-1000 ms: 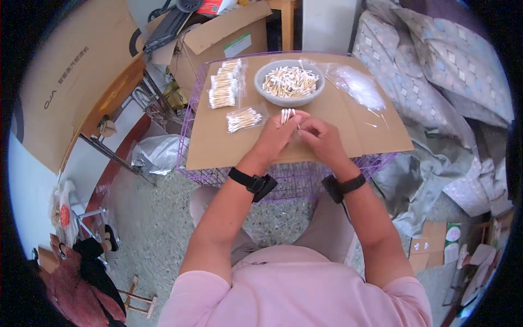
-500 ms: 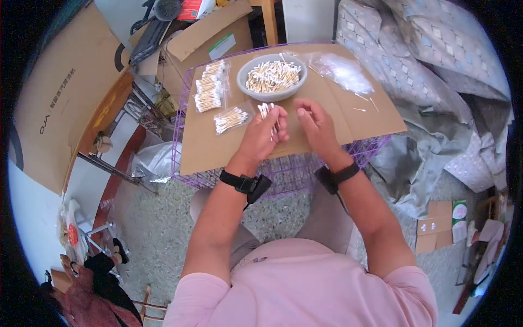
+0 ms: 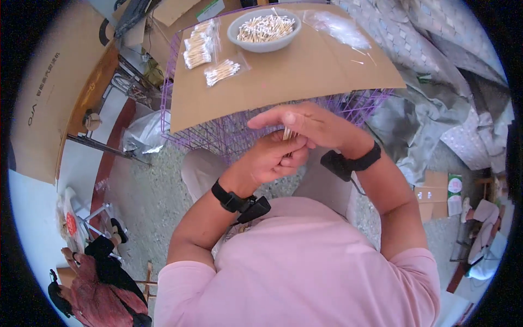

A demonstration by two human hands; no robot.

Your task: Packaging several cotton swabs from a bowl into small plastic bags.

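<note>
A small bundle of cotton swabs (image 3: 289, 133) is gripped upright in my left hand (image 3: 272, 158), in front of the table's near edge and above my lap. Over its top lies my right hand (image 3: 316, 126), fingers stretched out to the left, its palm side against or just above the swab tips; it partly hides the bundle. On a cardboard sheet (image 3: 305, 71) stands a grey bowl (image 3: 235, 37) heaped with loose cotton swabs (image 3: 266, 28). Left of the bowl are several filled clear bags (image 3: 199, 49), with another bag of swabs (image 3: 222, 72) nearer to me.
Flat clear plastic bags (image 3: 342, 30) lie at the sheet's far right, beside a few stray swabs (image 3: 357, 62). The sheet rests on a purple wire cage (image 3: 218, 131). Patterned fabric (image 3: 436, 82) is heaped on the right. Another person (image 3: 103, 283) sits at the lower left.
Both hands have come back from over the cardboard toward my body, the left still gripping the swabs. My right hand has moved from beside the bundle to over its top. The view has tilted down.
</note>
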